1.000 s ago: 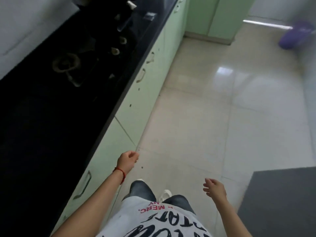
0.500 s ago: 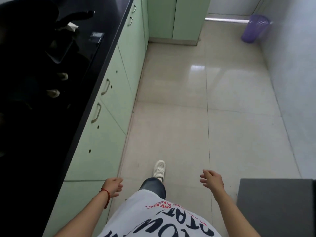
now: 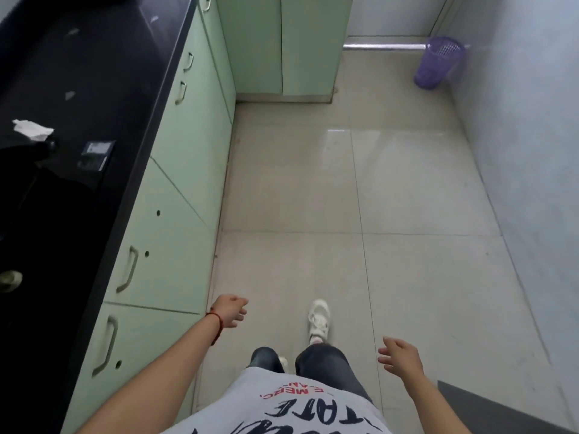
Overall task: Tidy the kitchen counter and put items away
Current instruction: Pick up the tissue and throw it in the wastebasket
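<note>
A black kitchen counter (image 3: 103,89) runs along my left. On it lie a crumpled white paper (image 3: 33,129) and a small dark packet (image 3: 95,155), with a dark pan-like shape (image 3: 28,151) beside them. My left hand (image 3: 230,311), with a red thread at the wrist, hangs loosely curled over the floor beside the cabinets and holds nothing. Low on the right, my right hand (image 3: 399,358) has its fingers apart and is empty. Both hands are well away from the counter items.
Pale green cabinet doors (image 3: 175,195) with metal handles line the counter's front and the far end. A purple mesh waste basket (image 3: 438,62) stands in the far right corner by the wall. A grey surface (image 3: 507,411) sits at bottom right. Beige floor tiles (image 3: 360,198) lie ahead.
The view has swung right and forward along the counter; the stove area has slid out of sight. I have stepped ahead, and both empty hands have swung slightly.
</note>
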